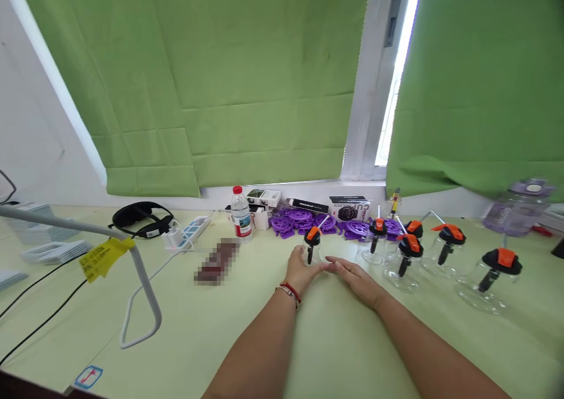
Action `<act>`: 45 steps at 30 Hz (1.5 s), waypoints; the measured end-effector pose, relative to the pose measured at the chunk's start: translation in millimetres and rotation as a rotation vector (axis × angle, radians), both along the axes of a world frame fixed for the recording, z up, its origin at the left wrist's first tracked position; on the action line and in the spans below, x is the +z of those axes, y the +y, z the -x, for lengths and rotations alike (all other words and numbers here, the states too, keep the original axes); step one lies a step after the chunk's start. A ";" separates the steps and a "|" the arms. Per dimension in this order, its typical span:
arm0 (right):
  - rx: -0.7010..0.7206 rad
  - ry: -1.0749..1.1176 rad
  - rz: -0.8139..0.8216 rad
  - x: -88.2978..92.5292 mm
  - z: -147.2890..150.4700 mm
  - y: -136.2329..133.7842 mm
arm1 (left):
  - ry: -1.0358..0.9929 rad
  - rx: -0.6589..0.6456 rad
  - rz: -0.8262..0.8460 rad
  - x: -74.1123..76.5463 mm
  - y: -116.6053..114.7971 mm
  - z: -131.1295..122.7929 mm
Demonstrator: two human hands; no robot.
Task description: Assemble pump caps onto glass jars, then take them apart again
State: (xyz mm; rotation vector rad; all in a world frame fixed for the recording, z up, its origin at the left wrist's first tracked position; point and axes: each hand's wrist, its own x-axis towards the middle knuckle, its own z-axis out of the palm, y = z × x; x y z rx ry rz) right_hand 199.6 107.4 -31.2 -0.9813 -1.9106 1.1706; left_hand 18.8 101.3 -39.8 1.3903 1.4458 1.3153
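Observation:
My left hand point(301, 271) wraps around the base of a clear glass jar with a black-and-orange pump lid point(312, 238) that stands on the pale green table point(247, 328). A red string and a bead bracelet circle that wrist. My right hand point(355, 275) lies flat on the table just right of the jar, fingers stretched toward the left hand's fingertips and holding nothing. Several more clear jars with the same lids point(408, 258) stand in a loose row to the right.
Purple plastic discs point(299, 220) and small boxes point(350, 208) lie by the window sill. A water bottle point(241, 214), a power strip point(187, 232), black headphones point(141, 217), a white bent tube with a yellow tag point(106, 253) and stacked papers point(42, 234) fill the left. A purple jug point(520, 208) stands far right.

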 end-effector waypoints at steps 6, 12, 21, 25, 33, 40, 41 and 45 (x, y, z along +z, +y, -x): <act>-0.214 0.226 0.021 10.6 -0.7 -3.9 | 0.158 0.026 -0.095 10.8 -6.1 -1.5; -0.261 0.523 0.128 35.6 9.7 -12.8 | 0.552 0.171 -0.276 26.3 -21.5 -6.3; -0.376 0.591 0.379 28.8 5.8 -2.8 | 0.758 0.049 -0.357 36.4 -29.4 -11.1; -0.441 0.769 0.547 22.8 -8.3 9.4 | 0.724 -0.139 -0.420 47.7 -31.2 -3.9; -0.390 0.685 0.711 15.3 -11.7 18.7 | 0.977 -0.161 -0.537 60.4 -39.4 17.5; -0.378 0.575 0.761 11.5 -3.4 15.5 | 1.146 -0.093 -0.592 48.0 -46.1 37.2; -0.371 0.585 0.737 11.7 -2.3 14.3 | 1.143 -0.098 -0.592 46.4 -45.2 39.3; -0.322 0.628 0.657 13.1 0.7 10.8 | 1.074 -0.130 -0.577 44.1 -41.8 47.2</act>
